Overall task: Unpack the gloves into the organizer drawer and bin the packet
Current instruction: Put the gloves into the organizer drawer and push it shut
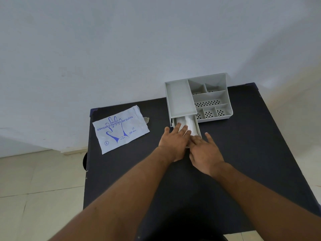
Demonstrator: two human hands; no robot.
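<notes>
A grey organizer (180,100) stands at the back of the black table (243,153). Its drawer (198,126) is pulled out toward me, and a stack of clear white gloves (188,121) lies inside. My left hand (173,141) rests flat on the gloves, fingers spread, at the drawer's near end. My right hand (205,150) lies flat beside it, fingers on the drawer's front edge. The glove packet (121,129), white with blue print, lies flat on the table to the left, apart from both hands.
The organizer's right side has several open compartments (210,100) with perforated floors. A white wall rises just behind the table. Pale floor tiles (38,188) show to the left, and a dark round object (85,161) peeks out at the table's left edge.
</notes>
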